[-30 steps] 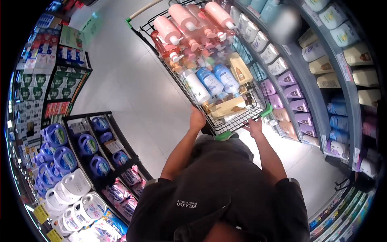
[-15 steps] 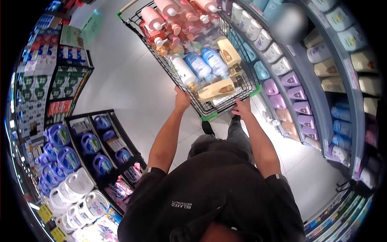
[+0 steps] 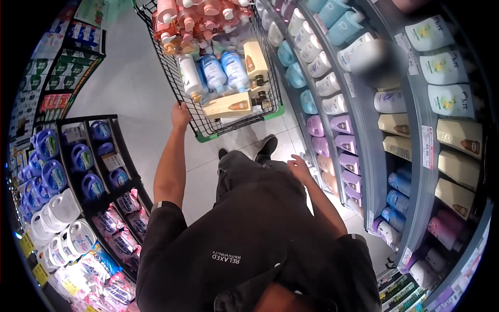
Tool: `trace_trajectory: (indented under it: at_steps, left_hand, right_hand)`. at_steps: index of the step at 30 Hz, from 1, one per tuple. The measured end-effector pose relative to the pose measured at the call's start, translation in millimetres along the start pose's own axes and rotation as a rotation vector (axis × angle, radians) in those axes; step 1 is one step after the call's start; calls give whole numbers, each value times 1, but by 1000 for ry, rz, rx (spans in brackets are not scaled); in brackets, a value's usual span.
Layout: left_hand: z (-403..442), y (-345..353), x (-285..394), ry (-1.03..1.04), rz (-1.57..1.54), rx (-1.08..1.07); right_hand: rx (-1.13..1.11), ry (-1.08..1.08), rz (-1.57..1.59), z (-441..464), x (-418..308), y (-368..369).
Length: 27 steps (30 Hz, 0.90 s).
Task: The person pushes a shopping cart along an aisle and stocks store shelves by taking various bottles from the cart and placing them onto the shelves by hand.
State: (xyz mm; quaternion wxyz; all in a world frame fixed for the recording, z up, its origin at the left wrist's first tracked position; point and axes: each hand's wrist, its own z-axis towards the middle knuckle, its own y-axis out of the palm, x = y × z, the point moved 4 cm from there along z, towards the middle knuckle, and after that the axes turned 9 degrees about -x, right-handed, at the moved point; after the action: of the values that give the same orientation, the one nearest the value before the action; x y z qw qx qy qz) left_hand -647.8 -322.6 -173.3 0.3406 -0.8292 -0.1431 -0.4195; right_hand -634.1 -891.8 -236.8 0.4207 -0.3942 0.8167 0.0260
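Note:
A black wire cart (image 3: 171, 78) with green corners stands ahead of me, loaded with bottles. Pink pump bottles (image 3: 208, 23) fill its far part. Nearer lie a white bottle (image 3: 190, 75), two blue bottles (image 3: 223, 72) and cream bottles (image 3: 228, 105). My left hand (image 3: 180, 115) is closed on the cart's near left corner. To the right of my body, my right hand (image 3: 298, 168) is apart from the cart, its fingers spread and nothing in it.
Shelves (image 3: 358, 119) of white, purple, cream and blue bottles run along the right. On the left stand a rack (image 3: 78, 125) with purple jugs (image 3: 53, 176), white jugs (image 3: 60, 210), pink packs (image 3: 125, 242) and stacked boxes (image 3: 60, 75). Grey floor (image 3: 122, 88) lies between.
The cart has shifted left and up in view. My right hand has let go of the cart's near edge and moved back beside my body. My left hand remains on the cart.

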Motion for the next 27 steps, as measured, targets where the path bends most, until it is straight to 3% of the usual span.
trace_trajectory:
  at_steps: [2, 6, 7, 9, 11, 16, 20, 22, 23, 27]
  left_hand:
    - [26, -6, -29, 89, 233, 83]
    - [-10, -10, 7, 103, 546, 107]
    - [-16, -8, 12, 232, 532, 398]
    - [-42, -6, 63, 415, 626, 605]
    - [-39, 2, 96, 538, 561, 547]
    - [13, 27, 126, 172, 562, 281]
    - [50, 48, 101, -148, 585, 94]
    - [48, 53, 99, -188, 648, 124]
    - [54, 56, 98, -216, 661, 131]
    - [40, 47, 102, -190, 586, 114]
  right_hand:
    - [53, 38, -46, -7, 46, -42]
    - [203, 284, 333, -29, 130, -104]
    - [220, 329, 393, -39, 145, -113]
    - [253, 366, 466, -40, 148, -117]
    - [305, 378, 502, -62, 137, -111]
    - [231, 338, 486, -69, 90, -79]
    - [286, 297, 161, -58, 44, -63]
    - [311, 161, 107, -45, 65, -52]
    - [300, 186, 67, -58, 20, -50]
    - [378, 78, 142, -39, -20, -58]
